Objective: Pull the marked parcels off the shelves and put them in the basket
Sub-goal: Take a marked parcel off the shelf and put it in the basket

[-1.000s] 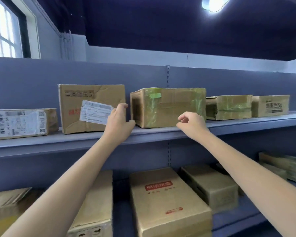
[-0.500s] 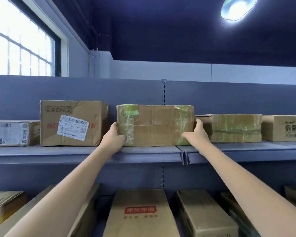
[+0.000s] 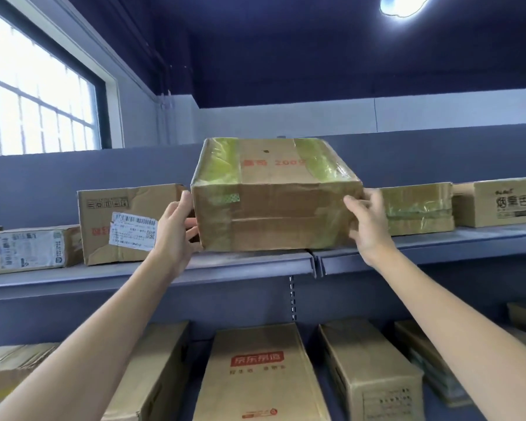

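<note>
Both hands, left hand [image 3: 176, 235] and right hand [image 3: 369, 226], clamp the taped parcel [image 3: 275, 208] by its ends; the slick tape probably calls for firm side pressure.

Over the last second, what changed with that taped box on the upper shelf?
Both hands closed in on the green-taped parcel: the left hand and right hand now clasp its two ends, and it has tipped and slid forward toward the shelf edge. The neighbouring boxes, like the labelled box, stayed put.
</note>
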`<state>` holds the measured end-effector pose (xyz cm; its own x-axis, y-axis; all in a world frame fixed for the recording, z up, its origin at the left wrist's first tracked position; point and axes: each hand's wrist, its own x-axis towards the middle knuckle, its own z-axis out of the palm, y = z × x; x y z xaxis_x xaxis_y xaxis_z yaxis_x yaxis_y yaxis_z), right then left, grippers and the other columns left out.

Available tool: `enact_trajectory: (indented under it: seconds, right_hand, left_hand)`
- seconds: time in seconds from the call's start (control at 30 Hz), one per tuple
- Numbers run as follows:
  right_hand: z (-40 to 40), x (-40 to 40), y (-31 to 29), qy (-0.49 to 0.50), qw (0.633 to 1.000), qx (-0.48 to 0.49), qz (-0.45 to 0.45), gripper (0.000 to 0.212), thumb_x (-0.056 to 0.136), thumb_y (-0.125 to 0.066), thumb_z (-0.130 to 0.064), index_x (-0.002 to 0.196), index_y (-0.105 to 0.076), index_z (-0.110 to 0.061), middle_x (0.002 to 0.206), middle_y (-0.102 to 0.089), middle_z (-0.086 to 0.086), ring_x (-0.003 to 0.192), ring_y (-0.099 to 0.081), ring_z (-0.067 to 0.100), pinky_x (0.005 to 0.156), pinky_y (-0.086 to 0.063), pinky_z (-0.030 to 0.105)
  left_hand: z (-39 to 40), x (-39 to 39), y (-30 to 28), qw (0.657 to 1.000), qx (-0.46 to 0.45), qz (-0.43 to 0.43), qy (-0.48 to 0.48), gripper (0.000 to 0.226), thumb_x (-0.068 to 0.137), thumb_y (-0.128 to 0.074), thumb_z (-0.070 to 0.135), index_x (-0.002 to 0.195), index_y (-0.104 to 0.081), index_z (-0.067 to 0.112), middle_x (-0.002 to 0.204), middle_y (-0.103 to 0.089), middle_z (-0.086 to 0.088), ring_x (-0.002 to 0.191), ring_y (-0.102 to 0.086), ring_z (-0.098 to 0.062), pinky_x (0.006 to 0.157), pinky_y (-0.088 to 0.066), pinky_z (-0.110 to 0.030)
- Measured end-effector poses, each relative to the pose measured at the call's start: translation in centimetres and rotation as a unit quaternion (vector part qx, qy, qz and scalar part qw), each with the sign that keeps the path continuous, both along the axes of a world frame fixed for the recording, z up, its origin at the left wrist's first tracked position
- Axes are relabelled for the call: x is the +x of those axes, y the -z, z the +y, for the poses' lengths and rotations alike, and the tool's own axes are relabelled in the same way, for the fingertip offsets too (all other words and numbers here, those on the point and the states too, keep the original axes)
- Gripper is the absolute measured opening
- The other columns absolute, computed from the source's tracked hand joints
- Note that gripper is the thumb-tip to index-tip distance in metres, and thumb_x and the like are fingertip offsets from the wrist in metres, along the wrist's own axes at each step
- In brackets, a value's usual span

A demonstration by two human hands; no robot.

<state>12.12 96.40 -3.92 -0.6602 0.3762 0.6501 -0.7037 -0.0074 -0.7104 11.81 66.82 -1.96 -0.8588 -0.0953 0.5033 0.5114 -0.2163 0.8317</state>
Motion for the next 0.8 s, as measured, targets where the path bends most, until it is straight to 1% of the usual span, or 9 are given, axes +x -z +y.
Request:
enact_trajectory:
  seconds: [0.07,0.13,0.2,0.27,0.4,0.57,0.63,0.7,0.8]
  right_hand:
    - [0.2,1.2,-0.6,-0.014,0.999,-0.038,-0.016,0.012,0.090,-0.047,-0.041,0.089,-0.048,-0.030,0.108,-0.053,-0.002,0.106,-0.047,0.024,0.089,-0.039,0.041]
    - [0.2,1.9,-1.6,-0.005,0.997,-0.010,-0.078,0.034,0.088,-0.043,-0.052,0.111,-0.048,-0.027,0.131,-0.048,0.002,0.120,-0.045,0.026,0.103,-0.036,0.049]
    - [0.0,2.6,-2.8,0.027,0.991,0.030,-0.126,0.047,0.085,-0.052,-0.050,0.120,-0.042,-0.021,0.133,-0.046,0.005,0.122,-0.045,0.027,0.103,-0.037,0.054]
    - [-0.4,3.2,-3.6,0.038,0.987,0.064,-0.145,0.050,0.084,-0.058,-0.040,0.126,-0.039,-0.021,0.130,-0.046,0.004,0.120,-0.047,0.028,0.100,-0.040,0.055]
    - [-1.3,4.2,-2.8,-0.009,0.978,0.094,-0.186,0.054,0.085,-0.059,-0.039,0.133,-0.037,-0.027,0.138,-0.043,0.000,0.128,-0.040,0.029,0.103,-0.034,0.057]
    - [-2.6,4.9,-1.0,-0.004,0.996,0.025,-0.089,0.043,0.082,-0.065,-0.024,0.121,-0.048,-0.030,0.119,-0.054,-0.008,0.118,-0.049,0.020,0.092,-0.046,0.047]
    - [-2.4,5.1,-0.5,0.002,0.999,0.009,-0.044,0.047,0.078,-0.067,-0.016,0.120,-0.051,-0.028,0.117,-0.060,-0.003,0.110,-0.055,0.017,0.091,-0.046,0.038]
    - [-2.2,5.1,-0.1,0.048,0.997,0.049,-0.035,0.051,0.074,-0.070,-0.005,0.116,-0.048,-0.025,0.112,-0.062,-0.001,0.105,-0.058,0.017,0.090,-0.046,0.035]
    - [-2.3,5.2,0.1,0.081,0.991,0.089,-0.060,0.052,0.075,-0.066,0.007,0.116,-0.044,-0.016,0.105,-0.064,0.002,0.095,-0.061,0.017,0.085,-0.048,0.034]
  left_hand:
    - [-0.2,0.5,-0.1,1.000,0.009,-0.011,0.012,0.043,0.088,-0.043,0.061,0.081,-0.049,0.018,0.077,-0.058,-0.003,0.066,-0.060,-0.019,0.055,-0.049,-0.031]
    - [-0.3,0.9,-0.5,0.999,-0.015,-0.032,-0.002,0.054,0.082,-0.048,0.065,0.095,-0.056,0.014,0.093,-0.064,-0.007,0.082,-0.065,-0.025,0.069,-0.056,-0.044]
    - [-0.6,1.2,-0.8,0.996,-0.060,-0.049,-0.039,0.052,0.080,-0.056,0.061,0.098,-0.060,0.013,0.100,-0.066,-0.011,0.092,-0.065,-0.031,0.085,-0.052,-0.054]
    - [-1.0,1.5,-1.1,0.993,-0.086,-0.057,-0.056,0.043,0.080,-0.061,0.052,0.099,-0.061,0.014,0.101,-0.065,-0.009,0.095,-0.065,-0.031,0.091,-0.050,-0.053]
    - [-1.3,2.1,-1.3,0.995,-0.084,-0.040,-0.046,0.022,0.085,-0.063,0.033,0.099,-0.057,0.017,0.090,-0.062,-0.002,0.083,-0.063,-0.022,0.075,-0.054,-0.040]
    - [-1.7,2.5,0.0,0.997,-0.072,-0.014,-0.010,0.005,0.088,-0.060,0.015,0.091,-0.056,0.016,0.088,-0.064,-0.005,0.076,-0.063,-0.023,0.074,-0.055,-0.044]
    - [-1.7,2.5,0.5,0.998,-0.065,-0.007,0.002,0.018,0.086,-0.060,0.005,0.099,-0.054,0.015,0.088,-0.065,-0.001,0.074,-0.062,-0.020,0.073,-0.054,-0.041]
    - [-1.3,2.9,0.4,0.997,-0.069,0.017,0.010,0.043,0.081,-0.056,-0.010,0.110,-0.049,0.021,0.085,-0.066,0.004,0.070,-0.062,-0.014,0.061,-0.053,-0.030]
    - [-1.4,3.9,-0.5,0.995,-0.084,0.050,0.034,0.062,0.071,-0.048,-0.016,0.100,-0.053,0.038,0.085,-0.070,0.008,0.070,-0.064,-0.012,0.060,-0.048,-0.026]
